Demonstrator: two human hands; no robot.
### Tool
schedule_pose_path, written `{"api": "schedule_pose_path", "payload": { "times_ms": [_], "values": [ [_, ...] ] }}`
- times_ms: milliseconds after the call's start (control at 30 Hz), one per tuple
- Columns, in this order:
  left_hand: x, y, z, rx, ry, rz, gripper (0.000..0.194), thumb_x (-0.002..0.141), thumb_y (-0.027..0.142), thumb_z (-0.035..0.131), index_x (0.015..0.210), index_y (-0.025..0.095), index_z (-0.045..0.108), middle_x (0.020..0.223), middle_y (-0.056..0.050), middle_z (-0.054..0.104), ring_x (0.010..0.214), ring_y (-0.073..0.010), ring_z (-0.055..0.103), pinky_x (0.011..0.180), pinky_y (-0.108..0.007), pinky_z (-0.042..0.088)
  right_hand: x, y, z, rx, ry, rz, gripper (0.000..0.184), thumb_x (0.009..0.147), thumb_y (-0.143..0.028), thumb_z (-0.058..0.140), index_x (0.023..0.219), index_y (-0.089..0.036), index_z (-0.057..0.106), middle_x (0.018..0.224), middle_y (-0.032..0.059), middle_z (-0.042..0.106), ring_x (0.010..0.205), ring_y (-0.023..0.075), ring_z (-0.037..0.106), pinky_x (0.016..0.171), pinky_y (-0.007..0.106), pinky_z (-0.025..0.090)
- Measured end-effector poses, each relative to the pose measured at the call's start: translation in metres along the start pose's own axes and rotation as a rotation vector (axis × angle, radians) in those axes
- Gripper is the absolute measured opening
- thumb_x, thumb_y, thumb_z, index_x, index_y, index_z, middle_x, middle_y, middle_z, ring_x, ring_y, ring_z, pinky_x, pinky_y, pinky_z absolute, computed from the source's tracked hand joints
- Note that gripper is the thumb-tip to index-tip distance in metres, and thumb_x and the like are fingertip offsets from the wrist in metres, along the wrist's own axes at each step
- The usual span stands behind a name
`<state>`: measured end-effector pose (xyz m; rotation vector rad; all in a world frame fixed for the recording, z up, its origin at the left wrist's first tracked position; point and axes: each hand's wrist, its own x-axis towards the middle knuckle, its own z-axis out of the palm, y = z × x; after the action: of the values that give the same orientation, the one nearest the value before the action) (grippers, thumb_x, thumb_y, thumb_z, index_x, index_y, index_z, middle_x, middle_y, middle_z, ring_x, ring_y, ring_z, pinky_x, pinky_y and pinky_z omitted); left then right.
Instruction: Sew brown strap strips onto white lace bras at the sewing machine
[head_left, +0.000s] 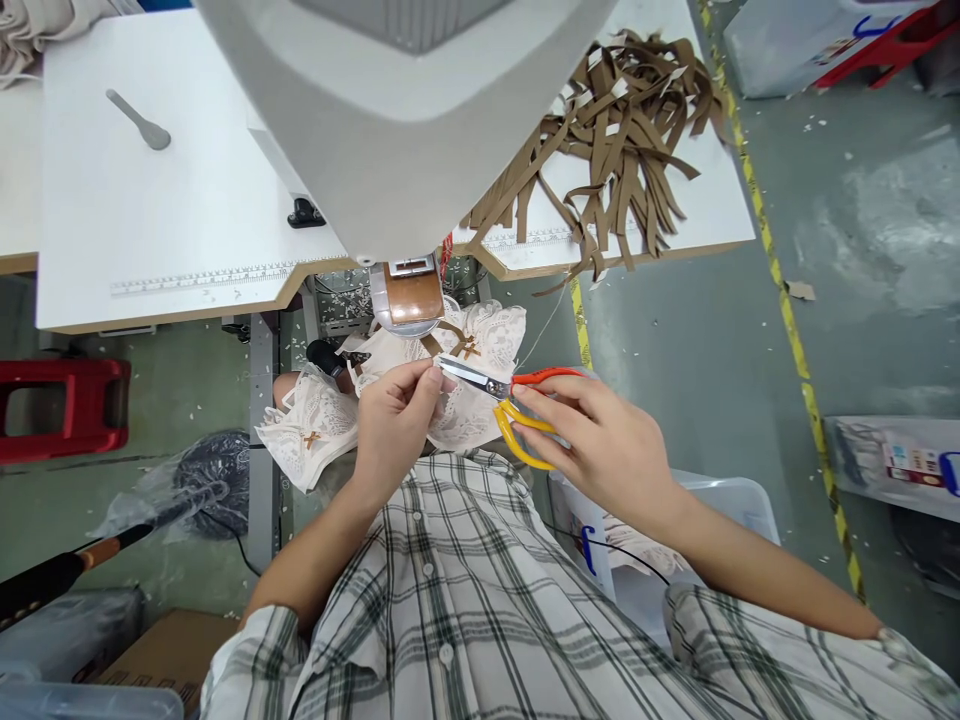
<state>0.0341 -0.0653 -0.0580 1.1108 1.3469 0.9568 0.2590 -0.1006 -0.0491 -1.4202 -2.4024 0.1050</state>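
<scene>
My right hand is closed round the handles of a pair of scissors, one handle red and the other yellow. The blades point left, and their tips reach the fingertips of my left hand. Thumb and forefinger of that hand are pinched together; what is between them is too small to make out. Under and behind both hands lies a cream lace bra with small brown bows and a brown strap. One lace cup hangs to the left of my left hand. A thin pale thread runs up from near the scissors toward the table edge.
A large sewing machine head overhangs the white table just ahead of my hands. Brown straps lie piled at the table's right. Clear plastic bins and a red stool stand on the floor.
</scene>
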Motion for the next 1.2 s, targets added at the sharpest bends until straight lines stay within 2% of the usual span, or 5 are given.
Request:
{"api": "schedule_pose_path", "payload": {
  "times_ms": [500, 700, 833, 1033, 1200],
  "values": [
    [0.001, -0.006, 0.001, 0.101, 0.025, 0.021, 0.027, 0.094, 0.035, 0.058, 0.077, 0.018, 0.069, 0.054, 0.004, 0.051, 0.049, -0.0094, 0.043, 0.048, -0.022, 0.035, 0.004, -0.001, -0.004, -0.055, -0.054, 0.004, 0.024, 0.096, -0.025, 0.059, 0.120, -0.020, 0.065, 0.104, 0.0052, 0.072, 0.090, 0.0168, 0.070, 0.068, 0.027, 0.052],
    [0.001, -0.010, 0.000, 0.410, 0.073, 0.220, 0.027, 0.097, 0.030, 0.053, 0.078, 0.018, 0.068, 0.067, -0.001, 0.063, 0.062, -0.0127, 0.053, 0.060, -0.026, 0.038, 0.003, 0.001, -0.002, -0.087, -0.064, -0.015, 0.025, 0.098, -0.028, 0.057, 0.120, -0.020, 0.066, 0.103, 0.0065, 0.072, 0.090, 0.0182, 0.070, 0.068, 0.028, 0.051],
    [0.002, -0.011, -0.002, 0.542, 0.068, 0.306, 0.030, 0.098, 0.027, 0.049, 0.076, 0.018, 0.067, 0.067, -0.002, 0.062, 0.064, -0.0141, 0.053, 0.063, -0.027, 0.037, 0.000, 0.004, 0.001, -0.087, -0.069, -0.016, 0.027, 0.099, -0.029, 0.054, 0.122, -0.022, 0.067, 0.103, 0.0060, 0.073, 0.087, 0.0186, 0.069, 0.065, 0.028, 0.051],
    [0.002, -0.011, -0.006, 0.444, 0.041, 0.290, 0.027, 0.097, 0.028, 0.052, 0.077, 0.018, 0.068, 0.069, -0.002, 0.065, 0.065, -0.0143, 0.056, 0.063, -0.026, 0.041, -0.007, 0.008, 0.005, -0.056, -0.061, -0.061, 0.035, 0.098, -0.025, 0.054, 0.132, -0.025, 0.061, 0.113, 0.0054, 0.073, 0.095, 0.0192, 0.070, 0.067, 0.027, 0.053],
    [0.001, -0.011, -0.009, 0.322, 0.039, 0.177, 0.025, 0.095, 0.031, 0.056, 0.079, 0.018, 0.069, 0.066, 0.000, 0.062, 0.060, -0.0122, 0.052, 0.057, -0.024, 0.039, -0.007, 0.007, 0.007, -0.011, -0.048, -0.043, 0.035, 0.098, -0.024, 0.054, 0.132, -0.026, 0.060, 0.112, 0.0051, 0.073, 0.094, 0.0187, 0.071, 0.065, 0.027, 0.055]
  ]
}}
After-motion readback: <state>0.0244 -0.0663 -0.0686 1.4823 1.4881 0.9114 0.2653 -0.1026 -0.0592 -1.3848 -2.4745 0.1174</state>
